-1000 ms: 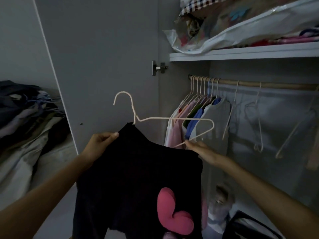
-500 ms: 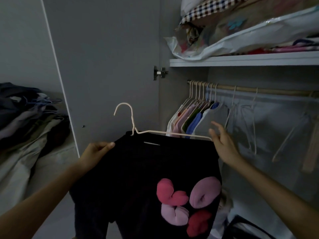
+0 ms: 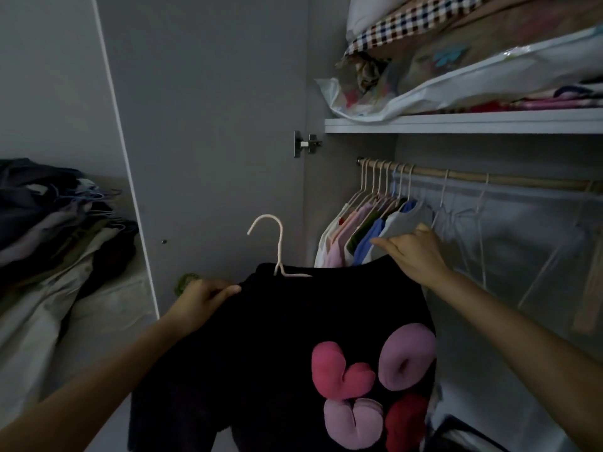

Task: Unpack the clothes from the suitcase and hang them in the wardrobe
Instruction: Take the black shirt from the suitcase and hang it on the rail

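Both hands are now pinching the black sweater's [image 3: 277, 337] shoulders, left hand [image 3: 202, 298] and right hand [image 3: 414, 252], fully seating it on the white hanger [image 3: 277, 252] before the wardrobe rail [image 3: 522, 181]; advising level shoulders before hooking.

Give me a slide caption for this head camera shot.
Both hands hold a black puffy-petalled top on a cream wire hanger beside the wooden wardrobe rail.
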